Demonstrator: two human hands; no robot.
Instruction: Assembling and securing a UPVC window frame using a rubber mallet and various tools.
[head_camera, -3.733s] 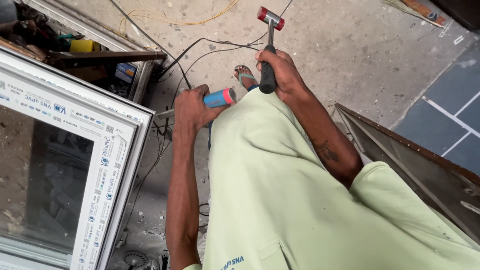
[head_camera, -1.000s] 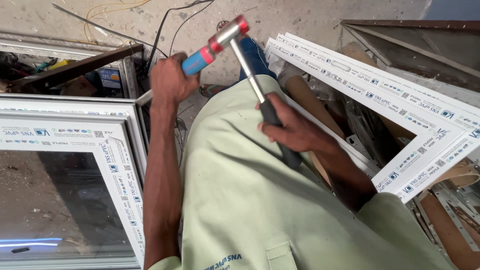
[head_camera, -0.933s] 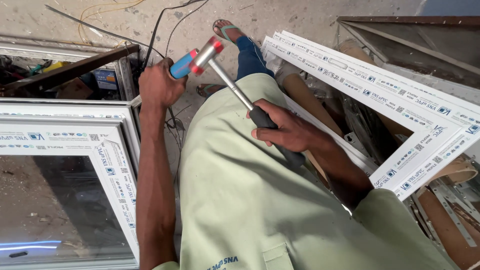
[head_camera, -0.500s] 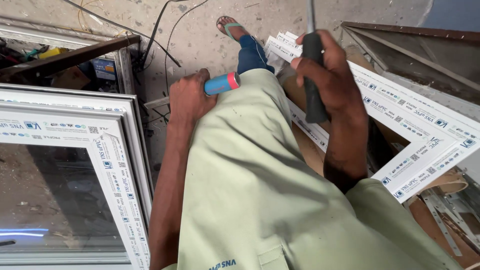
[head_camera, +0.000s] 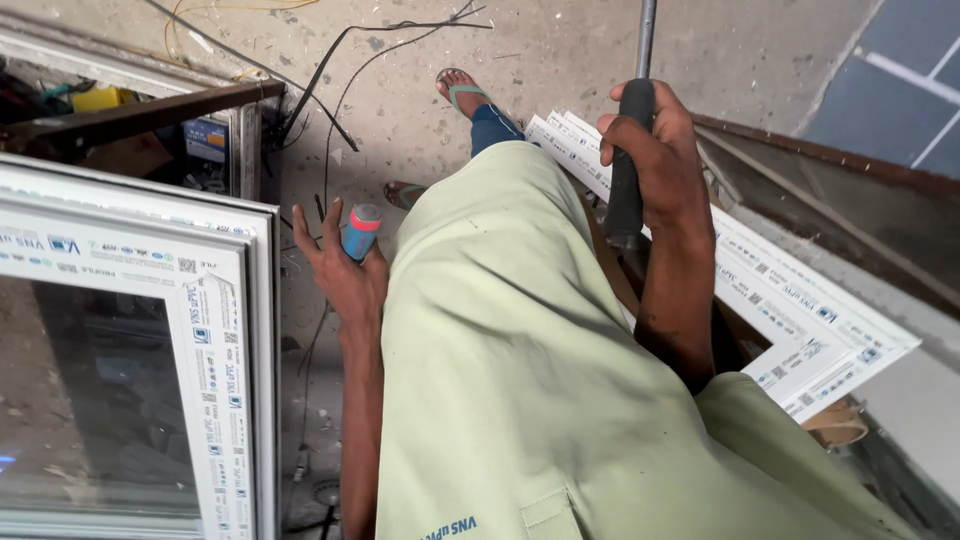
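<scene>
My right hand (head_camera: 655, 150) grips the black handle of a hammer (head_camera: 628, 170), held upright; its metal shaft runs out of the top of the view and the head is hidden. My left hand (head_camera: 340, 270) hangs low beside my pale green shirt, fingers spread, with a blue-and-red tool handle (head_camera: 360, 230) resting in the palm. A white window frame with glass (head_camera: 215, 330) stands just left of that hand. White frame profiles (head_camera: 800, 310) lean behind my right forearm.
Black cables (head_camera: 330, 90) trail over the speckled concrete floor. My sandalled foot (head_camera: 462, 92) is ahead. A dark metal frame (head_camera: 850, 200) leans at the right, and a cluttered box with a dark bar (head_camera: 130, 115) sits at the upper left.
The hammer has swung from slanting across my chest to upright in my right hand. My left hand dropped lower and its fingers loosened around the blue-and-red handle. The view shifted right.
</scene>
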